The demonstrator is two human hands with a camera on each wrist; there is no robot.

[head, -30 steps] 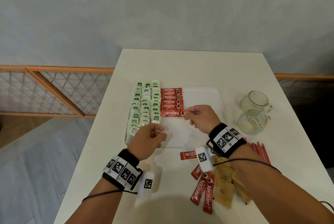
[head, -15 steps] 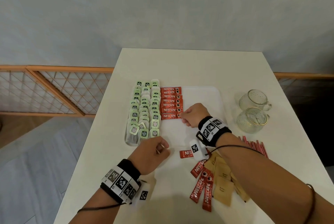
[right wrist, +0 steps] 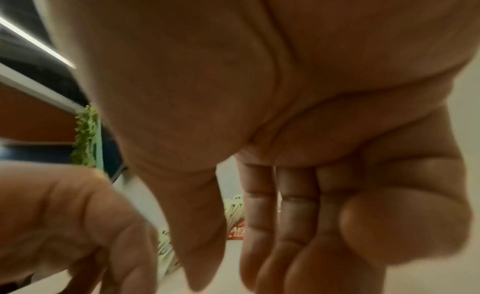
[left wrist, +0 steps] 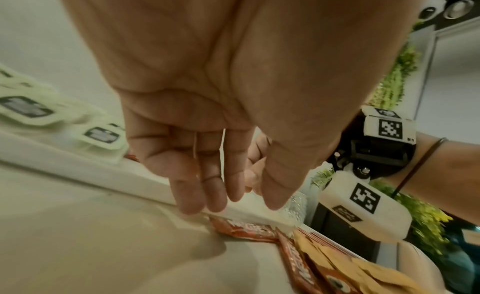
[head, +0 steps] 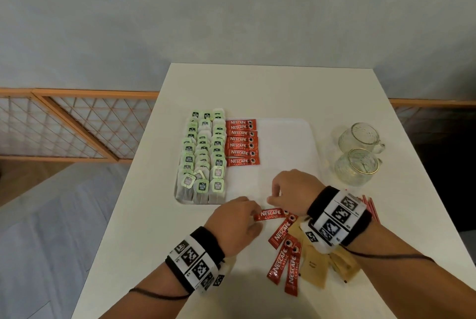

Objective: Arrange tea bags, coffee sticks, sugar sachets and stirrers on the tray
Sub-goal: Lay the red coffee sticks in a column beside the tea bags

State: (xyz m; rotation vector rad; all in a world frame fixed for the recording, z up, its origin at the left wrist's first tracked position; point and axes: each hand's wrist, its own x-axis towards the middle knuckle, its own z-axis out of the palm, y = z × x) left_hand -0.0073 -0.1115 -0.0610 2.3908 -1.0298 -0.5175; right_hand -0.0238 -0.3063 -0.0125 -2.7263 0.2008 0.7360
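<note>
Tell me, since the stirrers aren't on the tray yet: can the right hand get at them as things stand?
Probably yes. The stirrers lie on the table beside the right wrist, with nothing on top of the part that shows. The right hand appears to hold nothing, but it would have to pull back toward them.

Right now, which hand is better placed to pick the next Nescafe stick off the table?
Left. The left hand has its fingertips at the end of the loose coffee stick lying just outside the tray; the right hand hangs above it, over the tray edge.
</note>
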